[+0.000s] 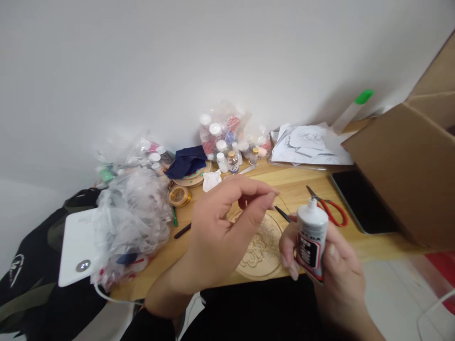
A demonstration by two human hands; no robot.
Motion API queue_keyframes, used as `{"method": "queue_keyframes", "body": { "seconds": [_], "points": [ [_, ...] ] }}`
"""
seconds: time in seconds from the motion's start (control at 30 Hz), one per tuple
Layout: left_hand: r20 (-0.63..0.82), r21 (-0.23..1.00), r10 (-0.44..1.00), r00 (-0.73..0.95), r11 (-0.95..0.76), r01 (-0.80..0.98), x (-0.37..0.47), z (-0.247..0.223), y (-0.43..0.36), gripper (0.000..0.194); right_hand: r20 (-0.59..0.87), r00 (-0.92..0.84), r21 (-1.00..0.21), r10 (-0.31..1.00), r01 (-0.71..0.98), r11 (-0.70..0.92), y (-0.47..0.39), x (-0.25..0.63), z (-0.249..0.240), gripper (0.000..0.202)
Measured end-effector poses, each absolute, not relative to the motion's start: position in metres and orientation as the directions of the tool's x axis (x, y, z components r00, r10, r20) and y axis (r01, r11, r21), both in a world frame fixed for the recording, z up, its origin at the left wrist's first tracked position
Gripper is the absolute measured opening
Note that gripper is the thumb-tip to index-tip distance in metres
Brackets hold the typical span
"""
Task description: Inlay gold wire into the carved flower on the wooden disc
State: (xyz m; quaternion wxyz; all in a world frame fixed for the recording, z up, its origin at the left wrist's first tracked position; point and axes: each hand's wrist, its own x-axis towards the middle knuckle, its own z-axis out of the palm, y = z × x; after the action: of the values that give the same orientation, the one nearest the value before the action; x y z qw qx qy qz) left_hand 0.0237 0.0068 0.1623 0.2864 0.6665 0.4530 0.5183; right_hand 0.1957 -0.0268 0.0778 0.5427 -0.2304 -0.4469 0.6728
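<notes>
My left hand (222,227) is raised above the table, thumb and forefinger tips pressed together. Anything in this pinch is too small to make out, though a faint thin line curves beside the fingertips. My right hand (343,265) is closed around a white glue tube (313,237) with a black and red label, its narrow nozzle pointing up. A dark pointed tool (282,213) juts out beside the right fingers; whether they grip it is unclear. Below and between both hands lies a round pale hoop piece (263,265) with a gold looped outline, partly covered by my left hand.
Red-handled scissors (332,213) and a dark phone (364,201) lie to the right, beside a cardboard box (401,175). Drawn sheets (313,142) and small bottles (222,162) stand along the wall. A gold wire spool (179,195) and plastic bags (135,213) are on the left.
</notes>
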Motion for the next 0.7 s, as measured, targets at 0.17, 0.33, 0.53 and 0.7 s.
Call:
{"method": "queue_keyframes", "body": {
  "seconds": [0.17,0.33,0.53,0.7],
  "points": [
    [0.355,0.912,0.933,0.051,-0.358,0.199,0.0217,0.1611,0.0074,0.010,0.135,-0.295,-0.819,0.946,-0.570,-0.061,-0.0302,0.1930,0.0780,0.041],
    [0.204,0.978,0.972,0.116,-0.197,-0.064,0.0200,0.1611,0.0068,0.012,0.128,-0.280,-0.821,0.952,-0.568,-0.057,-0.0309,0.1905,0.0807,0.040],
    [0.105,0.942,0.950,0.293,0.000,-0.336,0.0177,0.1587,0.0095,0.009,0.132,-0.284,-0.824,0.950,-0.565,-0.055,-0.0301,0.1908,0.0815,0.038],
    [0.106,0.925,0.937,0.332,0.030,-0.379,0.0170,0.1590,0.0117,0.018,0.116,-0.239,-0.840,0.964,-0.542,-0.033,-0.0304,0.1876,0.0855,0.037]
  ]
}}
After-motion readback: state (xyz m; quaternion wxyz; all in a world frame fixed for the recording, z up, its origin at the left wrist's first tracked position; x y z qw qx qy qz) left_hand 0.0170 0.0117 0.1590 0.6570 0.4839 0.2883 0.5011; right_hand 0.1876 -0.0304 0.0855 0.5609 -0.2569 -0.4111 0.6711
